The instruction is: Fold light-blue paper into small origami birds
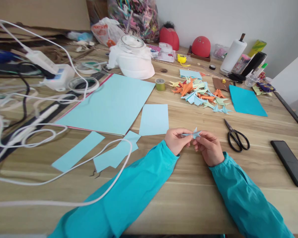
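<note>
A small light-blue folded paper piece (195, 133) is pinched between both hands just above the wooden table (188, 195). My left hand (176, 140) grips its left end with closed fingers. My right hand (210, 147) grips its right side, fingers curled. Both arms wear teal sleeves. A light-blue paper rectangle (154, 119) lies just beyond my left hand. Black scissors (236, 137) lie to the right of my right hand.
A pile of folded paper cranes (201, 94) lies further back, with a teal sheet (247, 101) to its right. A large light-blue sheet (109, 104), paper strips (78, 150), white cables (39, 138), tape rolls (83, 84) sit left. A black phone (290, 162) lies right.
</note>
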